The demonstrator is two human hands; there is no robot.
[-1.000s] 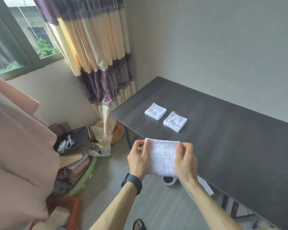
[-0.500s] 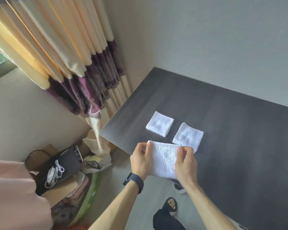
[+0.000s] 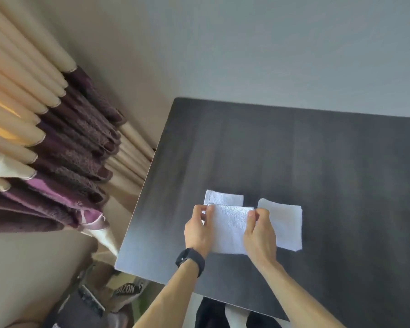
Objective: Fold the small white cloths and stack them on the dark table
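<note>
Cloth point(image 3: 229, 229) pinched by left hand point(image 3: 198, 233), right hand point(image 3: 260, 237) — bag point(image 3: 128, 290) reads "IZON"

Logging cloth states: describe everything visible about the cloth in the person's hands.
The held cloth is white with a nubby, terry-like surface, a flat rectangle. The left hand pinches its left edge, the right hand its right edge, both near the far corners. It is over the dark table, hiding part of the left cloth; the right cloth lies beside it. Whether it rests on the table cannot be told.
</note>
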